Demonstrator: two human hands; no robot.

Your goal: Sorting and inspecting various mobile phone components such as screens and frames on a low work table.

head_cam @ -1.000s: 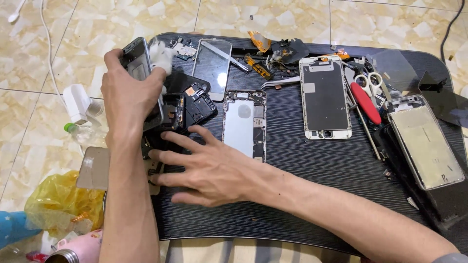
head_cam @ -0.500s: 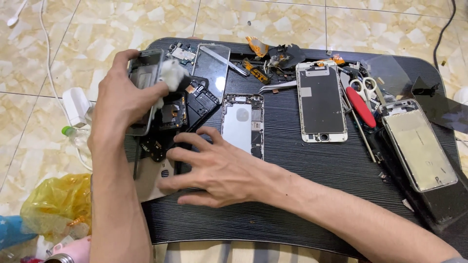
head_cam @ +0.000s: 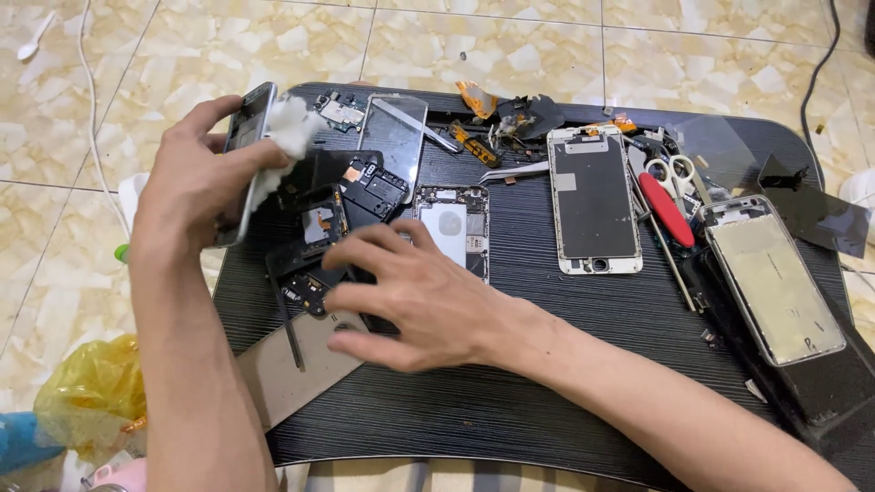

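My left hand [head_cam: 191,182] is raised over the left edge of the black mat [head_cam: 547,410]. It grips a grey phone [head_cam: 244,146] on edge, with a white tissue [head_cam: 290,128] pressed against it by the thumb. My right hand [head_cam: 419,296] lies flat with its fingers spread. Its fingertips rest on a pile of black phone frames and boards [head_cam: 319,228] and on a beige back cover [head_cam: 278,374]. A thin black tool [head_cam: 290,333] lies across that cover.
On the mat are an opened phone body [head_cam: 453,228], a glass panel [head_cam: 394,137], tweezers [head_cam: 510,171], a white-framed screen [head_cam: 592,196], red-handled scissors [head_cam: 668,202] and a silver-framed phone [head_cam: 775,287]. A yellow bag [head_cam: 91,392] and a white cable [head_cam: 87,91] lie on the tiled floor.
The beige cover has slid from the mat's left edge to under my right hand's fingers. My left hand still holds the phone and tissue, tilted a little more.
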